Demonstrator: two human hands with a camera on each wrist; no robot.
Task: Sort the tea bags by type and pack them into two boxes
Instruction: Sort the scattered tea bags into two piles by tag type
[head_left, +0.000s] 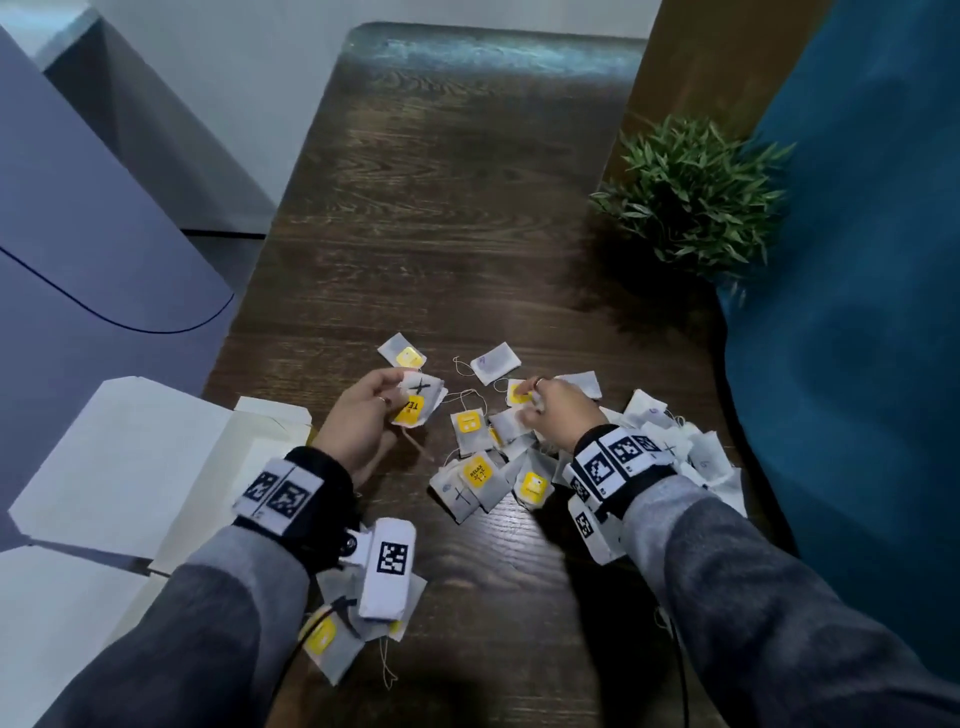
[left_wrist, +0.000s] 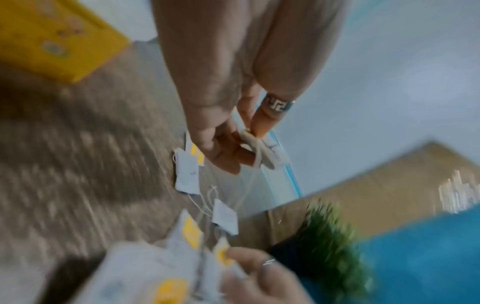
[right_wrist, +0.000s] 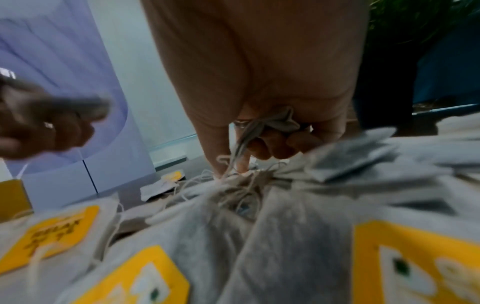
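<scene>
A loose pile of tea bags (head_left: 488, 467) lies on the dark wooden table (head_left: 447, 208), some with yellow tags, some plain white. My left hand (head_left: 374, 410) grips a small stack of yellow-tagged tea bags (head_left: 418, 402) a little above the table, left of the pile. The same hand (left_wrist: 228, 148) shows in the left wrist view pinching a crumpled bag. My right hand (head_left: 545, 410) is down on the pile's far edge, fingers curled and pinching a tea bag (right_wrist: 272, 123) with its string. White open boxes (head_left: 156, 467) stand at the left.
A green potted plant (head_left: 691, 197) stands at the table's right edge beside a blue fabric surface (head_left: 857, 312). More tea bags (head_left: 363, 613) lie under my left wrist. A lilac surface (head_left: 78, 234) rises at the left.
</scene>
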